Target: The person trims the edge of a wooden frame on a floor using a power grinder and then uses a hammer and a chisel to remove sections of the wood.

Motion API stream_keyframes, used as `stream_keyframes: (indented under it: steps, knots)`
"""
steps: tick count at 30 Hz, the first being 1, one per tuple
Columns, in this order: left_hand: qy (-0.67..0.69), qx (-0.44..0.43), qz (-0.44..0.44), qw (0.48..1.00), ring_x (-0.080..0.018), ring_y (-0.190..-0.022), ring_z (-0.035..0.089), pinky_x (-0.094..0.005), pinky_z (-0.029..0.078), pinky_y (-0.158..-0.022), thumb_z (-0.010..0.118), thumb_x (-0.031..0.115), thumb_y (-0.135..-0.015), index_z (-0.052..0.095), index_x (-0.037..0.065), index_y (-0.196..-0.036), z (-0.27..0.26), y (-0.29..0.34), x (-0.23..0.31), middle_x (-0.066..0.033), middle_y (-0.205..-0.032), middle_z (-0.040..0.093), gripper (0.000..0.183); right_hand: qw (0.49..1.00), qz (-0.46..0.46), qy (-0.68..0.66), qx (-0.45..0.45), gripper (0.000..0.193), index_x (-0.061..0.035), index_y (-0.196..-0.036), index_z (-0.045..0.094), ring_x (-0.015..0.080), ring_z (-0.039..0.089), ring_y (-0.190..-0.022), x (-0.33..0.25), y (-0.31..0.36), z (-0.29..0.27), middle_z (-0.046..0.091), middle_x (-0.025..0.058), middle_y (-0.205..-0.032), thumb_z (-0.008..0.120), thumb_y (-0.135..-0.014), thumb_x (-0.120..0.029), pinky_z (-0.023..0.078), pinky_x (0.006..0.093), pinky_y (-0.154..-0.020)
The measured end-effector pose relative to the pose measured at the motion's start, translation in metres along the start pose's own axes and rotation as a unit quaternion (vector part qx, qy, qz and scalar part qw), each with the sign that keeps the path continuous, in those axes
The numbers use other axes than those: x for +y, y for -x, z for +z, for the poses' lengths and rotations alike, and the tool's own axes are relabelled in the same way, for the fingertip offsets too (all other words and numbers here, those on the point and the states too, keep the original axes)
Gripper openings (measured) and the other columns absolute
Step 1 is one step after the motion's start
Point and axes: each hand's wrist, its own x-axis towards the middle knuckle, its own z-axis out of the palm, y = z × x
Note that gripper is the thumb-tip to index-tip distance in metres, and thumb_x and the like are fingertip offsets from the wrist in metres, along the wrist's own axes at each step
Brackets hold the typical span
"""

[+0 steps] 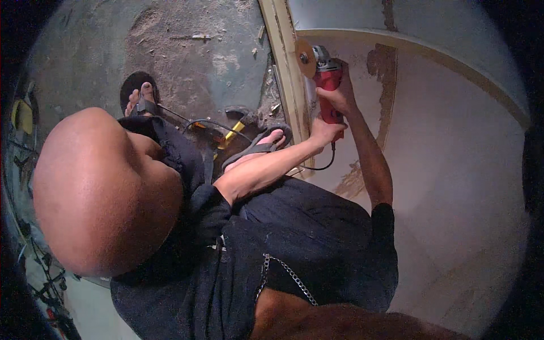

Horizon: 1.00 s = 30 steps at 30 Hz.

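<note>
Both of my hands are closed around a red angle grinder [328, 79] with a grey metal head. My right hand [341, 93] grips its body just behind the head. Lower down, my left hand [326, 131] is wrapped round the rear end, where a black power cord [332, 158] comes out. A thin tan disc [306, 59] on the head faces left, beside a long cream-coloured frame [287, 56]. Whether the disc touches the frame, or is spinning, I cannot tell.
A yellow-handled hammer [231, 136] lies between my sandalled feet, with the cord looping past it. Dust and chips litter the dark floor [235, 34]. Right of the frame stands a pale surface [442, 147] with brown patches. Cables [48, 266] and a yellow object [22, 117] lie far left.
</note>
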Motion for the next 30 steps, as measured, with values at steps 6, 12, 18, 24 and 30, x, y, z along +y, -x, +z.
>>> stream_keyframes:
  steps: [6, 12, 18, 24, 30]
  knots:
    - [-0.001, 0.046, 0.033, 0.998, -0.0149, -0.061, 0.063, -0.0314, 0.049, -0.053, 0.077, 0.011, -0.067, 0.061, 0.003, -0.082, -0.002, -0.012, -0.012, -0.0072, -0.073, 0.065, 0.024, 1.0, 0.003, 0.0, 0.003, 0.09, -0.0112, -0.134, 0.03, 0.0311, 0.06, -0.103, -0.003, -0.005, 0.002, 0.055, 0.0168, -0.116, 0.082, -0.06, -0.016, 0.05, 0.0416, -0.088]
    - [0.028, 0.039, 0.044, 0.998, -0.0131, -0.054, 0.062, -0.0272, 0.046, -0.046, 0.074, 0.012, -0.076, 0.064, 0.002, -0.078, 0.0, -0.005, 0.001, -0.0072, -0.067, 0.066, 0.015, 1.0, -0.011, 0.009, 0.015, 0.091, -0.0114, -0.135, 0.03, 0.0313, 0.06, -0.103, 0.002, -0.004, 0.001, 0.056, 0.0173, -0.116, 0.082, -0.06, -0.017, 0.05, 0.0415, -0.088]
    - [-0.005, 0.012, 0.052, 0.999, -0.0144, -0.054, 0.062, -0.0268, 0.046, -0.046, 0.074, 0.012, -0.077, 0.064, 0.002, -0.079, -0.002, -0.013, -0.005, -0.0084, -0.068, 0.067, 0.015, 1.0, 0.001, -0.02, -0.008, 0.093, -0.0089, -0.135, 0.027, 0.0293, 0.059, -0.104, 0.001, -0.008, -0.001, 0.055, 0.0164, -0.117, 0.082, -0.06, -0.015, 0.049, 0.0405, -0.089]
    - [0.015, 0.025, 0.034, 0.999, -0.0138, -0.053, 0.061, -0.0263, 0.043, -0.044, 0.073, 0.012, -0.077, 0.063, 0.003, -0.08, 0.0, -0.01, 0.0, -0.0075, -0.067, 0.065, 0.014, 1.0, 0.007, -0.017, -0.013, 0.093, -0.0069, -0.135, 0.026, 0.0282, 0.058, -0.104, 0.008, -0.008, -0.001, 0.052, 0.0157, -0.117, 0.082, -0.061, -0.012, 0.048, 0.0401, -0.09]
    - [0.043, 0.006, 0.061, 0.997, -0.0134, -0.054, 0.06, -0.0265, 0.042, -0.044, 0.074, 0.013, -0.077, 0.062, 0.004, -0.08, 0.001, -0.011, -0.006, -0.0063, -0.065, 0.064, 0.015, 1.0, -0.013, -0.012, -0.002, 0.092, -0.0088, -0.135, 0.028, 0.0294, 0.057, -0.107, 0.017, -0.008, -0.002, 0.053, 0.0164, -0.118, 0.082, -0.061, -0.014, 0.048, 0.0407, -0.091]
